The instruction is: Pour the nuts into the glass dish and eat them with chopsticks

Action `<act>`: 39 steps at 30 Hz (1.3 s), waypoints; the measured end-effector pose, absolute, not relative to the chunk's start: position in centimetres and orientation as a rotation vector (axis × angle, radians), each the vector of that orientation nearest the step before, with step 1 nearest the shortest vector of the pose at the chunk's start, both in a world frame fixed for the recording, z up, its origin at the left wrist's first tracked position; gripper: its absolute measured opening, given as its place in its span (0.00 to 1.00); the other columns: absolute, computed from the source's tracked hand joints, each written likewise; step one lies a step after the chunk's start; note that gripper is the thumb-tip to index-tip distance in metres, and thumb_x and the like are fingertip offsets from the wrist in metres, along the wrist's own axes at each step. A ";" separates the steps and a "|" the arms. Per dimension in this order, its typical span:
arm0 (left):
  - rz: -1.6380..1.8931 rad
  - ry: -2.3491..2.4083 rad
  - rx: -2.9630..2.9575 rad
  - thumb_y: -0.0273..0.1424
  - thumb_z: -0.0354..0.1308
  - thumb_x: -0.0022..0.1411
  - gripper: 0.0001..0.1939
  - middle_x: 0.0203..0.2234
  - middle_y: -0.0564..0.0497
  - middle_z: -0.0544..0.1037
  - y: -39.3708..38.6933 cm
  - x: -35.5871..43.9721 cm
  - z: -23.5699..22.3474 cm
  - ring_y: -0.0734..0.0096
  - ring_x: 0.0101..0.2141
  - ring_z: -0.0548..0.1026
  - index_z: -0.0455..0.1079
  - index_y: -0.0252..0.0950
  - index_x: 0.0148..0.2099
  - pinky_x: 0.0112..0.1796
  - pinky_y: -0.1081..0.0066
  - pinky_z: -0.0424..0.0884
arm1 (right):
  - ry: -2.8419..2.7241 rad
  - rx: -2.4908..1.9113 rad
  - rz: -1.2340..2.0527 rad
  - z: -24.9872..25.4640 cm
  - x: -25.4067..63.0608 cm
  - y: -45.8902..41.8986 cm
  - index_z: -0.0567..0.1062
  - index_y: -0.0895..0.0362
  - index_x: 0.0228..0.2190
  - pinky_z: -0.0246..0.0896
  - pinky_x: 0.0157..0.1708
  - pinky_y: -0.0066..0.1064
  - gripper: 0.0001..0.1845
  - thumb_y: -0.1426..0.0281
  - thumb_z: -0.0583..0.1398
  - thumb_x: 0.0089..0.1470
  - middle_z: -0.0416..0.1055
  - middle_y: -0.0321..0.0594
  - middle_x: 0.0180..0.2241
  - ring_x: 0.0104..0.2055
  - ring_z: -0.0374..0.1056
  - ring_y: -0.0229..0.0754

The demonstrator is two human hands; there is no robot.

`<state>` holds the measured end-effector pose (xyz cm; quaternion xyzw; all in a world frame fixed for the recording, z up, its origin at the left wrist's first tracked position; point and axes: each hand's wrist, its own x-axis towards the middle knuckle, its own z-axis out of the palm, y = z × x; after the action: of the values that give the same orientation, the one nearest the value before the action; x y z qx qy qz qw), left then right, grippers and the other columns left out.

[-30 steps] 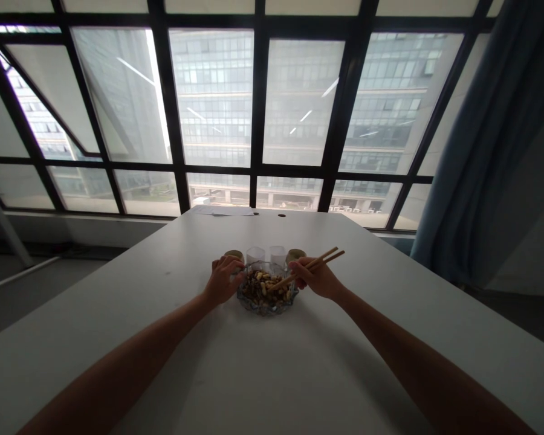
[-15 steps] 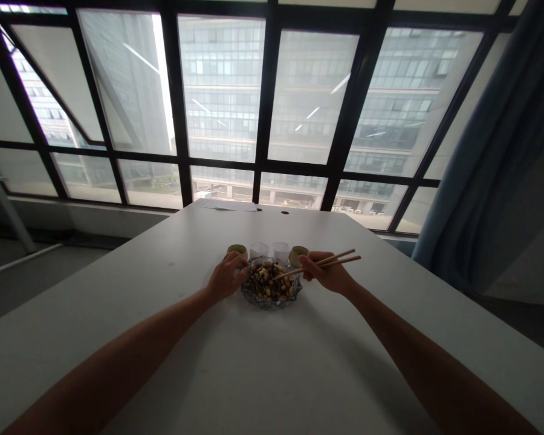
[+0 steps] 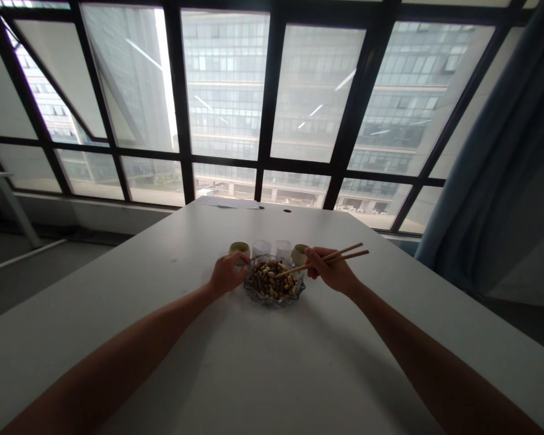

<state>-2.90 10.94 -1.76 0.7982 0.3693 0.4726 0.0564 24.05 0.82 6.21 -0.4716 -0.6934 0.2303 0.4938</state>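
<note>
A clear glass bowl point(image 3: 274, 302) with a wavy rim stands on the white table, filled with a mix of pale nuts point(image 3: 284, 287) and small dark pieces whose kind I cannot make out. My left hand point(image 3: 229, 272) is at the bowl's left edge, its fingers curled in and pinched at the rim. In my right hand point(image 3: 330, 270) is a pair of wooden chopsticks point(image 3: 344, 252), slanting down to the left. Their tips reach into the nuts near the middle of the bowl; whether they grip a piece is too small to tell.
Behind the bowl stand two small green cups point(image 3: 240, 248) at the ends and two clear cups point(image 3: 262, 248) between them. White papers point(image 3: 236, 203) lie at the table's far edge, before large windows. A blue curtain point(image 3: 471, 169) hangs at the right.
The view has shifted slightly, so everything sits a little further right. My left fingers have curled in more at the rim. The chopsticks stay in the nuts.
</note>
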 end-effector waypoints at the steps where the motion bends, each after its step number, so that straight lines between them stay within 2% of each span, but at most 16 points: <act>1: 1.427 1.158 2.425 0.25 0.59 0.52 0.07 0.30 0.51 0.81 10.9 -2.9 -1.7 0.67 0.31 0.78 0.74 0.37 0.35 0.37 0.70 0.71 | -1.664 -1.141 0.554 6.2 24.1 0.9 0.71 0.58 0.20 0.59 0.16 0.24 0.33 0.41 0.57 0.54 0.68 0.38 0.15 0.17 0.64 0.36; 4: 1.407 1.251 2.433 0.26 0.60 0.52 0.07 0.28 0.52 0.80 10.8 -2.8 -1.7 0.67 0.28 0.77 0.75 0.38 0.36 0.35 0.70 0.71 | -1.650 -1.130 0.573 6.2 24.1 0.9 0.71 0.57 0.20 0.60 0.16 0.25 0.33 0.41 0.58 0.54 0.68 0.39 0.15 0.16 0.64 0.36; 8: 1.404 1.262 2.421 0.27 0.59 0.53 0.08 0.32 0.53 0.82 10.8 -2.8 -1.8 0.66 0.33 0.79 0.75 0.40 0.37 0.38 0.70 0.71 | -1.690 -1.112 0.590 5.9 24.1 1.0 0.72 0.58 0.21 0.60 0.17 0.25 0.32 0.42 0.58 0.54 0.69 0.39 0.15 0.18 0.65 0.36; 13: 1.430 1.125 2.427 0.23 0.58 0.52 0.08 0.32 0.52 0.80 11.1 -2.8 -2.1 0.71 0.29 0.75 0.73 0.38 0.35 0.38 0.70 0.70 | -1.754 -1.132 0.635 5.8 24.5 1.0 0.74 0.58 0.22 0.59 0.17 0.24 0.31 0.42 0.59 0.53 0.70 0.39 0.16 0.18 0.65 0.36; 17: 1.468 0.907 2.446 0.21 0.55 0.53 0.07 0.33 0.49 0.79 11.4 -2.7 -2.1 0.66 0.36 0.75 0.71 0.36 0.33 0.44 0.66 0.70 | -1.714 -1.142 0.649 6.1 24.7 0.9 0.73 0.58 0.20 0.58 0.17 0.24 0.33 0.40 0.58 0.53 0.67 0.38 0.14 0.17 0.64 0.35; 24: 1.448 0.840 2.370 0.21 0.54 0.54 0.07 0.35 0.48 0.78 11.7 -2.8 -2.4 0.69 0.33 0.73 0.70 0.36 0.33 0.36 0.70 0.69 | -1.762 -1.151 0.732 5.9 24.4 0.8 0.72 0.58 0.21 0.57 0.15 0.23 0.32 0.41 0.59 0.53 0.68 0.37 0.14 0.16 0.63 0.34; 39: 1.420 0.825 2.366 0.22 0.52 0.55 0.08 0.35 0.49 0.77 11.4 -2.8 -2.1 0.71 0.31 0.72 0.71 0.36 0.34 0.35 0.70 0.69 | -1.751 -1.167 0.658 6.0 24.5 1.0 0.73 0.58 0.21 0.60 0.16 0.24 0.32 0.40 0.59 0.52 0.70 0.39 0.16 0.18 0.66 0.36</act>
<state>-2.82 11.38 -2.07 0.8144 0.2842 0.4888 0.1304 24.47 1.00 6.02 -0.4722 -0.7086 0.2664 0.4516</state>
